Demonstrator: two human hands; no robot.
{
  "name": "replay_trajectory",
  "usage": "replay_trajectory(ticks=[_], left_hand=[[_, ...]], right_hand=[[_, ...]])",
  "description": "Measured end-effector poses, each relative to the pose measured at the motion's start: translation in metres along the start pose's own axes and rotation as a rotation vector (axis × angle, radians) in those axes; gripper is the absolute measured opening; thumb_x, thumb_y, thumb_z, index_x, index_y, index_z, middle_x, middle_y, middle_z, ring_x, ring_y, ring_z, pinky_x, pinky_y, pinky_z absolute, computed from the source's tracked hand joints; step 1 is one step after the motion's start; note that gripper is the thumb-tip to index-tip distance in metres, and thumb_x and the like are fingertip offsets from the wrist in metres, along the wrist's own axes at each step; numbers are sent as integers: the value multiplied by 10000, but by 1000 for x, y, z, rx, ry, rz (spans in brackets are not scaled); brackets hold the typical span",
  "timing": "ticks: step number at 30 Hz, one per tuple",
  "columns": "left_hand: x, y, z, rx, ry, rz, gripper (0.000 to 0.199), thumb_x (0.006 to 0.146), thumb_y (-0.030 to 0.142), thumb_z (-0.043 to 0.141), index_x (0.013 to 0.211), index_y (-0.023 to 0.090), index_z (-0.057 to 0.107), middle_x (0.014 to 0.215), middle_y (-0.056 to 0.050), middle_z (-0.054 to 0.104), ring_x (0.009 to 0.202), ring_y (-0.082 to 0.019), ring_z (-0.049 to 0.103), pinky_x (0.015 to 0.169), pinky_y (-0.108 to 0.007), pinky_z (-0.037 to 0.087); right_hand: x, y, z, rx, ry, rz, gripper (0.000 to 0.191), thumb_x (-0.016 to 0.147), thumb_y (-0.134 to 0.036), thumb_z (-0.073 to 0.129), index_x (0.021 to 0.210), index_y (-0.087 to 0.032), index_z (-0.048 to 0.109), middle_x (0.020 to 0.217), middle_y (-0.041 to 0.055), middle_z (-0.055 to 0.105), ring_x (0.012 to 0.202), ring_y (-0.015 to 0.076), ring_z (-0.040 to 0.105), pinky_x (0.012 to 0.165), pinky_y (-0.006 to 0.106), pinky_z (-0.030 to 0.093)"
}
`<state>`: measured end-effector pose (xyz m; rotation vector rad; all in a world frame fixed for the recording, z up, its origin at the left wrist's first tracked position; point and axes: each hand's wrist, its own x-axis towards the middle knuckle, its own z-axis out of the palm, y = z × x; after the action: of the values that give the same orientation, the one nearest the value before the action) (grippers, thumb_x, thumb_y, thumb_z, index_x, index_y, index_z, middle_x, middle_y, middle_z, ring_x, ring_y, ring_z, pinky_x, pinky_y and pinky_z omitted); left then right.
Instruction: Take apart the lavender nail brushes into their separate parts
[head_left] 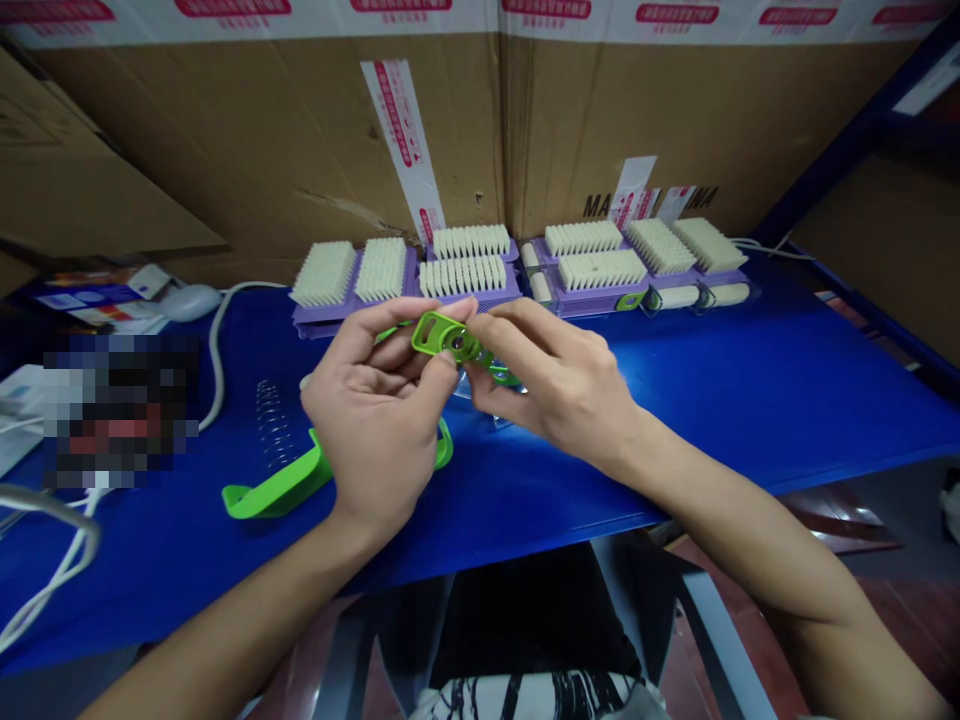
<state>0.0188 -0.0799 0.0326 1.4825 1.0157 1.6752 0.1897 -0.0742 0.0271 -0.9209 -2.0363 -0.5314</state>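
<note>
Between the fingertips of both hands is a small bright green plastic part (430, 333) with a slot at one end and a round hole with a dark centre. My left hand (379, 420) pinches it from the left, thumb on the near side. At its right end, the bent fingers of my right hand (562, 385) close around it and hide some of it. Some clear material shows just below the right fingers. A larger curved green plastic piece (281, 485) lies on the blue table (517, 510), partly behind my left hand. Beside it lies a coil spring (274, 425).
Along the back stand several purple brushes with white bristles (600, 268), before a tall cardboard box (285, 130). White cables (217, 350), a white mouse (190, 302) and a pixelated object (120, 410) are at the left. The table's front edge runs below my hands.
</note>
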Motion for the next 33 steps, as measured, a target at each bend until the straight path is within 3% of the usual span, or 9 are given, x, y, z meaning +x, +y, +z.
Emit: replay_trajectory(ticks=[6, 12, 16, 21, 26, 33], left_hand=[[1, -2, -3, -71, -67, -15, 244, 935, 231, 895, 1138, 310, 785, 1246, -11, 882, 1296, -288, 825, 974, -368, 776], [3, -3, -7, -90, -121, -28, 250, 946, 240, 904, 1166, 307, 807, 1184, -17, 888, 1251, -276, 844, 973, -343, 768], [3, -2, -4, -55, -77, -8, 242, 948, 225, 894, 1173, 287, 826, 1147, -6, 890, 1152, -257, 873, 939, -329, 773], [3, 0, -1, -32, -73, 6, 243, 944, 265, 910, 1168, 294, 818, 1092, 0, 883, 1036, -217, 881, 810, -278, 766], [3, 0, -4, -39, -111, 0, 254, 953, 308, 898, 1180, 299, 785, 1123, -3, 877, 1136, -251, 870, 866, -319, 766], [4, 1, -3, -14, -107, -23, 320, 874, 291, 940, 1128, 300, 746, 1150, -12, 870, 1151, -281, 868, 814, -336, 761]], right_hand=[[0, 7, 0, -40, 118, -135, 247, 1108, -107, 573, 1331, -147, 672, 1143, 73, 801, 1025, 149, 788, 870, 258, 691], [0, 13, 0, -127, 109, -310, 233, 1129, -104, 568, 1335, -49, 661, 1096, 133, 792, 1007, 220, 796, 853, 356, 731], [-4, 16, 3, -58, 56, -247, 284, 1142, -119, 535, 1405, -97, 641, 1198, 140, 780, 1122, 227, 794, 938, 388, 739], [-3, 14, 2, -18, 128, -176, 268, 1135, -136, 583, 1393, -99, 646, 1165, 100, 792, 1102, 179, 801, 934, 291, 716], [-1, 13, -1, -44, 183, -171, 210, 1116, -162, 675, 1314, -93, 689, 1112, 81, 822, 1005, 151, 814, 876, 238, 703], [-2, 10, -1, -48, 123, -84, 217, 1158, -219, 588, 1331, -172, 710, 1113, 79, 818, 1032, 187, 827, 909, 303, 714]])
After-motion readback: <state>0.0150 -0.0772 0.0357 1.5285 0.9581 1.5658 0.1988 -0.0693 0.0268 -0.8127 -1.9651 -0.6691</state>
